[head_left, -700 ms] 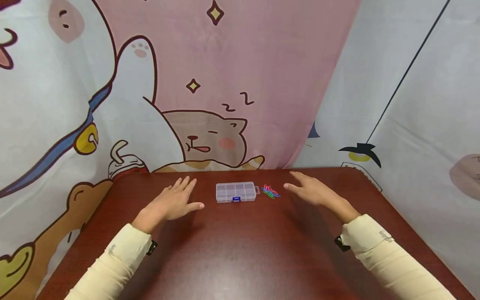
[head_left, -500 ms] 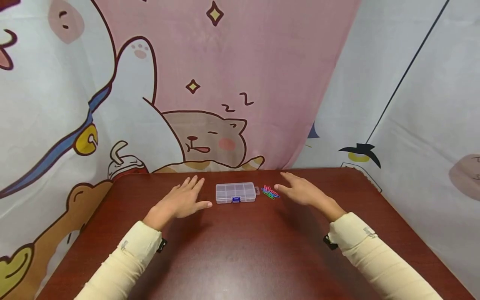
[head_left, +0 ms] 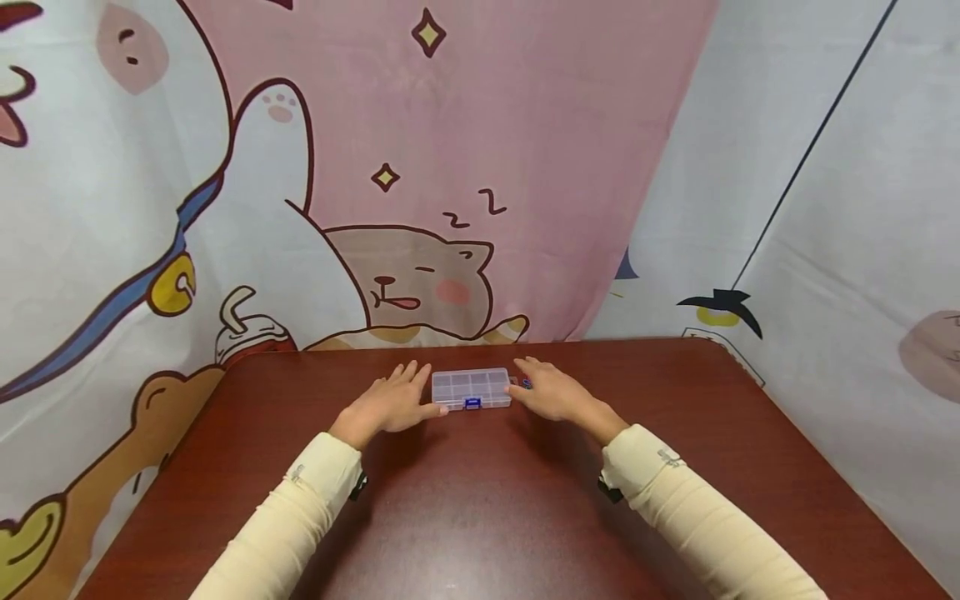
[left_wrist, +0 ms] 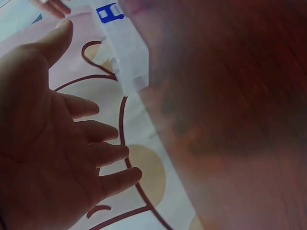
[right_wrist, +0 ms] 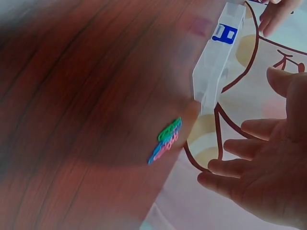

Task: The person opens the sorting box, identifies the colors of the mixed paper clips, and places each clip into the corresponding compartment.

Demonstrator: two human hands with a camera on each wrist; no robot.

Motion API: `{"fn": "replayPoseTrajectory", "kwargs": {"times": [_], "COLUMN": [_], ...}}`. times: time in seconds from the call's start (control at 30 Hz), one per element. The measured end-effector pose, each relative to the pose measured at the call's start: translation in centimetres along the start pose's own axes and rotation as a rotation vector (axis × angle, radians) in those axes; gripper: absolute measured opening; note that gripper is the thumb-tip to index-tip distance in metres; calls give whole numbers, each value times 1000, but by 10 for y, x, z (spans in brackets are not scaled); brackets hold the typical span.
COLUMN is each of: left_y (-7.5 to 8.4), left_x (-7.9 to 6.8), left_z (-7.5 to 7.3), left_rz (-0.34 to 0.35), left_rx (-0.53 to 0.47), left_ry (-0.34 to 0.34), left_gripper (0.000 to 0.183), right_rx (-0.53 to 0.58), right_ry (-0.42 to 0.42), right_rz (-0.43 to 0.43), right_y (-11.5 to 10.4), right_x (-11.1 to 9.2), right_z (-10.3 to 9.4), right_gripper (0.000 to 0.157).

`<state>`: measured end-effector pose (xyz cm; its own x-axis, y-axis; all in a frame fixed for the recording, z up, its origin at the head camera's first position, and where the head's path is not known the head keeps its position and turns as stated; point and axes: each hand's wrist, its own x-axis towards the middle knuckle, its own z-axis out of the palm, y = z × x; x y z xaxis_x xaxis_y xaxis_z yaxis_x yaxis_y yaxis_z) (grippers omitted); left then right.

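Both hands have moved inward since the earlier frames, closing on the two ends of a clear plastic box, while the box keeps its place on the surface. The left hand (head_left: 390, 402) is spread, fingers extended and thumb apart, holding nothing; its thumb tip overlaps the box's near left corner in the head view, though the left wrist view shows a gap. The right hand (head_left: 552, 392), likewise open-fingered and holding nothing, hovers by the opposite end, with a gap in its own wrist view too. Between them lies the box (head_left: 471, 386), flat and lid down, its inside split into small compartments. Its blue latch (head_left: 472, 403) faces the person, a position that would seem to suit easy access by the thumbs, just as the hands' mirrored stance seems suited to steadying both ends. Just beyond the box's right end, mostly hidden from the head camera by the right hand, a small heap of green, blue and pink paper clips (right_wrist: 167, 139) lies loose, likely kept close to be within short reach. All rest toward the far edge of the dark reddish surface (head_left: 465, 500), before a cartoon-printed cloth (head_left: 570, 167), pale sleeves (head_left: 292, 500) reaching in from the near side
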<state>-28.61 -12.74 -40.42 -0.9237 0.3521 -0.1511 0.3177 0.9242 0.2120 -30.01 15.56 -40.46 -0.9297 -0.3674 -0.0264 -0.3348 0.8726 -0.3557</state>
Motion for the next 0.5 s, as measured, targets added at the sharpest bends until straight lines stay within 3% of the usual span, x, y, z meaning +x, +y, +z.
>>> {"fn": "replayPoseTrajectory", "kwargs": {"times": [0.5], "left_y": [9], "left_x": [25], "left_z": [23], "left_rz": [19], "left_rx": [85], "left_ry": [88], "left_gripper": [90], "right_rx": [-20], "right_ry": [29], "right_rz": [14], "right_y": [-17], "right_x": [27], "right_z": [32], "right_gripper": [75]}}
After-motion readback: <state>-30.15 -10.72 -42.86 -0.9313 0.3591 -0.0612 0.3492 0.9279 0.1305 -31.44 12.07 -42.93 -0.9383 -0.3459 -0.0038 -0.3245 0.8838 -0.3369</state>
